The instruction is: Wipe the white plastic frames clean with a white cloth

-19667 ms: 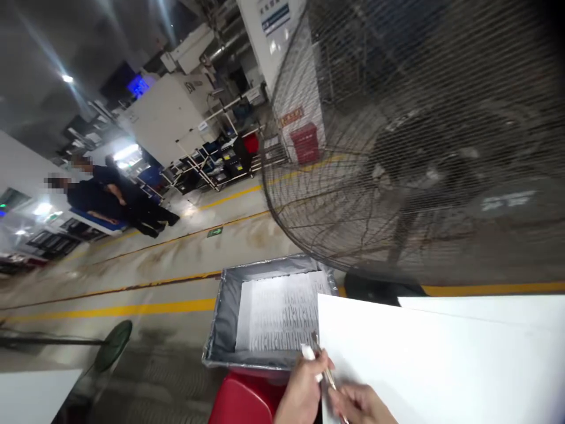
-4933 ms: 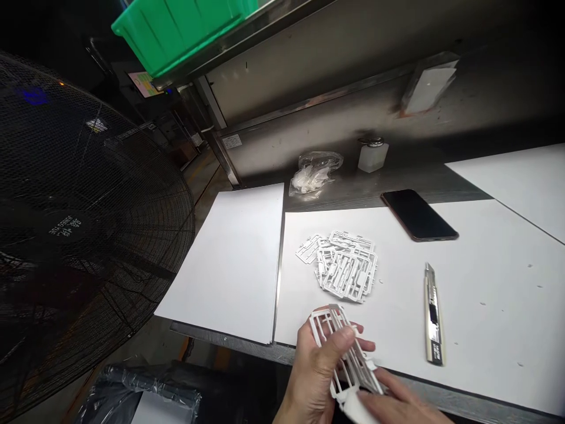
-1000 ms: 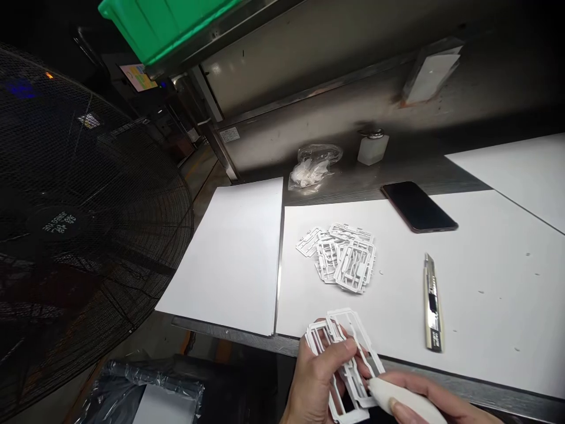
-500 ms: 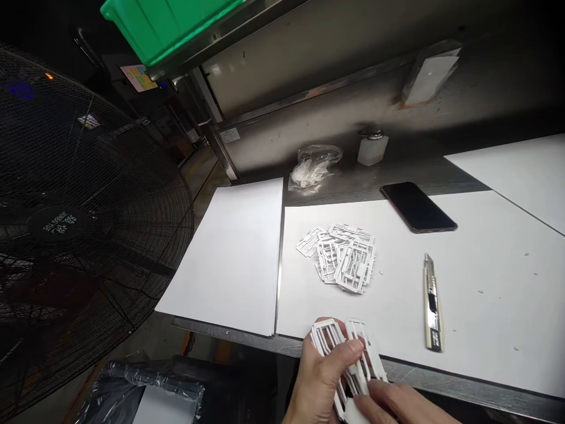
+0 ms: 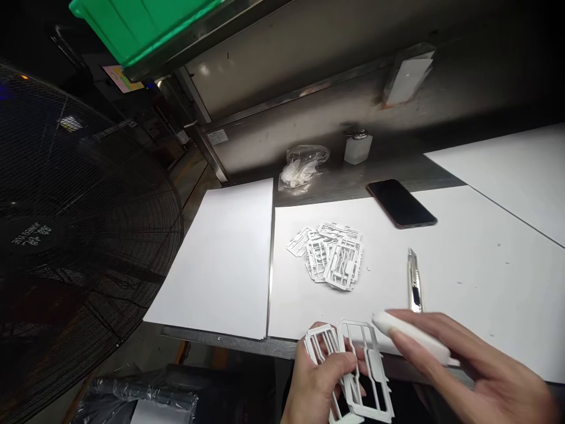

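Observation:
My left hand (image 5: 315, 377) is closed on white plastic frames (image 5: 368, 371) with thin inner bars, its thumb pressed across them just past the table's front edge. To its right, my right hand (image 5: 468, 359) grips a smooth, elongated white object (image 5: 412, 338); its kind I cannot make out. This object's rounded tip is close to the held frames. Beyond both hands, a pile of similar white plastic frames (image 5: 339, 265) lies on white paper. A utility knife (image 5: 414, 282) lies behind my right hand, which partly hides its lower end.
A black phone (image 5: 401, 203), a bottle with a metal top (image 5: 358, 147) and a clear plastic bag (image 5: 300, 171) lie or stand farther back. White sheets (image 5: 220, 259) cover the left side. A large caged fan (image 5: 88, 224) stands left; a green bin (image 5: 145, 23) sits above.
My right hand has moved up and right, away from the frames, with the white object now in plain view. In my left hand the frames are more spread and visible. The view has shifted slightly.

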A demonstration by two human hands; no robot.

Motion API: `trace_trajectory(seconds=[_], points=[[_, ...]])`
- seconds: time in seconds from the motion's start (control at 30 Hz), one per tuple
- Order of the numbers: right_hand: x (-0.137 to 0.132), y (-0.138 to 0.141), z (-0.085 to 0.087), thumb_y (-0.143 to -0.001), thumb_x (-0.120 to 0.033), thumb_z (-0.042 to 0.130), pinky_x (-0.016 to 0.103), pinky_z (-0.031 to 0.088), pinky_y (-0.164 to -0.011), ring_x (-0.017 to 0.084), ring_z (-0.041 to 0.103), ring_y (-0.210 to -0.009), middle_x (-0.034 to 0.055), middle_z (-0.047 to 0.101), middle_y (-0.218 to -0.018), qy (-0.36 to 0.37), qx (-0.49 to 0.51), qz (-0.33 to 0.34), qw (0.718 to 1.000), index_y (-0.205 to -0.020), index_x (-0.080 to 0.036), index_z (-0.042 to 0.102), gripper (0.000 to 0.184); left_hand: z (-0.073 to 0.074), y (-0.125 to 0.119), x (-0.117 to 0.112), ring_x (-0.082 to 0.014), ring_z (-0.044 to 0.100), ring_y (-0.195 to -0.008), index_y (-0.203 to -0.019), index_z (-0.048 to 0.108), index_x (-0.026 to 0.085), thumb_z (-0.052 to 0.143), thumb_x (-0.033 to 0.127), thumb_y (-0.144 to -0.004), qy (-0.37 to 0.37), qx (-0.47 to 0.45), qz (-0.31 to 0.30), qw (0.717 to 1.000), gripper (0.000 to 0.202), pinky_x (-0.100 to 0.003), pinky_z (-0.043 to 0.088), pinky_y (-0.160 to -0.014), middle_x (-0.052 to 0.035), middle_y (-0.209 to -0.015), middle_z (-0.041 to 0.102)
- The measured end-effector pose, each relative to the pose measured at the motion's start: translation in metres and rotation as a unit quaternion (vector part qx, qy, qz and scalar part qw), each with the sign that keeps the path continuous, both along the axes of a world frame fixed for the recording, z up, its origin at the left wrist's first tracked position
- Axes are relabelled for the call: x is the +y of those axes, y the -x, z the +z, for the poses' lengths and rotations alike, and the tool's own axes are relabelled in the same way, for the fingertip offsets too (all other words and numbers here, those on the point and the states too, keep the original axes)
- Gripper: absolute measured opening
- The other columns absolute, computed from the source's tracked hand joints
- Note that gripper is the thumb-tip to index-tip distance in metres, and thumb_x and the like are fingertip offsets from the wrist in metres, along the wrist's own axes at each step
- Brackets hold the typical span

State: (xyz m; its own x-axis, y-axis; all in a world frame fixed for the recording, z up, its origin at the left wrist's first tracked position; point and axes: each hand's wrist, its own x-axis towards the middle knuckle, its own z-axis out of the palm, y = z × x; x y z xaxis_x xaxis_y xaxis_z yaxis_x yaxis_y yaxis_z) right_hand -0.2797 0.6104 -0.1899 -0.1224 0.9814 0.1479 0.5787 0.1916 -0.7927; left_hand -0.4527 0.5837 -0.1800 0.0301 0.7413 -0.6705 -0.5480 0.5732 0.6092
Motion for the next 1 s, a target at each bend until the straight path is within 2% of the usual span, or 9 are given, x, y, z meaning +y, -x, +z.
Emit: trace_trajectory(seconds=[0.13, 0.23, 0.3, 0.43, 0.53, 0.7, 0.77, 0.87, 1.0], points=[[0.020, 0.007, 0.010, -0.089, -0.050, 0.059, 0.017, 0.056, -0.069, 0.016, 0.067, -0.085, -0.0029, 0.069, -0.099, 0.038, 0.016, 0.048, 0.998, -0.103, -0.033, 0.068, 0.023, 0.000, 0.001, -0.002, -0.0092, 0.052, -0.048, -0.081, 0.063, 0.012, 0.071, 0.023, -0.064, 0.016, -0.009, 0.017, 1.000, 0.023, -0.021, 0.039, -0.047, -0.0033, -0.069, 0.066], [0.021, 0.009, 0.009, -0.081, -0.057, 0.064, 0.018, 0.055, -0.050, 0.016, 0.066, -0.059, -0.0005, 0.072, -0.083, 0.082, 0.026, -0.033, 0.996, -0.093, -0.029, 0.074, 0.032, -0.001, 0.004, -0.003, -0.0097, 0.053, -0.047, -0.084, 0.063, 0.012, 0.070, 0.022, -0.065, 0.041, -0.019, 0.043, 0.998, 0.023, -0.021, 0.038, -0.046, -0.0033, -0.068, 0.066], [0.020, 0.010, 0.008, -0.078, -0.057, 0.067, 0.016, 0.053, -0.043, 0.014, 0.064, -0.051, -0.0011, 0.072, -0.077, 0.115, 0.066, -0.039, 0.990, -0.093, -0.027, 0.075, 0.034, -0.001, 0.006, -0.002, -0.0096, 0.054, -0.047, -0.085, 0.062, 0.012, 0.068, 0.020, -0.066, 0.048, -0.027, 0.048, 0.997, 0.021, -0.021, 0.038, -0.045, -0.0028, -0.067, 0.066], [0.016, 0.024, 0.007, -0.085, -0.048, 0.066, 0.014, 0.057, -0.062, 0.015, 0.070, -0.070, -0.0019, 0.073, -0.088, 0.127, 0.136, 0.018, 0.982, -0.104, -0.027, 0.070, 0.028, -0.002, 0.008, -0.001, -0.0107, 0.056, -0.050, -0.084, 0.065, 0.011, 0.069, 0.018, -0.063, 0.039, -0.107, 0.028, 0.993, 0.023, -0.022, 0.043, -0.048, -0.0052, -0.071, 0.067], [0.009, 0.043, 0.003, -0.091, -0.042, 0.060, 0.015, 0.057, -0.058, 0.014, 0.070, -0.066, -0.0020, 0.073, -0.085, 0.103, 0.156, 0.034, 0.982, -0.109, -0.026, 0.066, 0.025, -0.006, 0.007, -0.003, -0.0185, 0.064, -0.063, -0.090, 0.067, 0.009, 0.071, 0.023, -0.057, 0.056, -0.211, 0.010, 0.976, 0.037, -0.030, 0.051, -0.062, -0.0090, -0.076, 0.069], [0.000, 0.065, -0.010, -0.090, -0.037, 0.062, 0.018, 0.059, -0.064, 0.015, 0.069, -0.077, -0.0023, 0.070, -0.099, 0.027, 0.153, 0.043, 0.987, -0.115, -0.030, 0.063, 0.026, -0.015, 0.004, -0.008, -0.0265, 0.068, -0.084, -0.090, 0.068, 0.012, 0.070, 0.023, -0.060, 0.067, -0.252, 0.073, 0.963, 0.033, -0.035, 0.050, -0.079, -0.0092, -0.087, 0.072], [0.007, 0.063, -0.010, -0.089, -0.041, 0.061, 0.022, 0.059, -0.066, 0.018, 0.069, -0.083, 0.0000, 0.069, -0.104, 0.018, 0.128, 0.018, 0.992, -0.115, -0.029, 0.065, 0.029, -0.016, 0.008, -0.007, -0.0233, 0.068, -0.072, -0.089, 0.067, 0.011, 0.070, 0.026, -0.062, 0.066, -0.232, 0.049, 0.969, 0.031, -0.032, 0.050, -0.070, -0.0093, -0.082, 0.071], [0.032, 0.046, -0.009, -0.087, -0.053, 0.059, 0.024, 0.055, -0.049, 0.018, 0.067, -0.066, 0.0016, 0.071, -0.093, 0.042, 0.073, -0.070, 0.994, -0.111, -0.028, 0.067, 0.036, -0.011, 0.021, 0.004, -0.0172, 0.060, -0.052, -0.095, 0.062, 0.011, 0.070, 0.026, -0.061, 0.032, -0.168, -0.004, 0.985, 0.038, -0.028, 0.043, -0.053, -0.0071, -0.073, 0.068], [0.073, 0.026, -0.015, -0.081, -0.066, 0.057, 0.028, 0.048, -0.044, 0.019, 0.060, -0.049, -0.0023, 0.064, -0.060, 0.085, 0.009, -0.143, 0.986, -0.104, -0.028, 0.068, 0.046, -0.003, 0.035, 0.048, -0.0155, 0.061, -0.067, -0.106, 0.056, 0.016, 0.064, 0.018, -0.067, -0.040, 0.101, -0.006, 0.994, 0.040, -0.029, 0.047, -0.067, -0.0039, -0.083, 0.066]])
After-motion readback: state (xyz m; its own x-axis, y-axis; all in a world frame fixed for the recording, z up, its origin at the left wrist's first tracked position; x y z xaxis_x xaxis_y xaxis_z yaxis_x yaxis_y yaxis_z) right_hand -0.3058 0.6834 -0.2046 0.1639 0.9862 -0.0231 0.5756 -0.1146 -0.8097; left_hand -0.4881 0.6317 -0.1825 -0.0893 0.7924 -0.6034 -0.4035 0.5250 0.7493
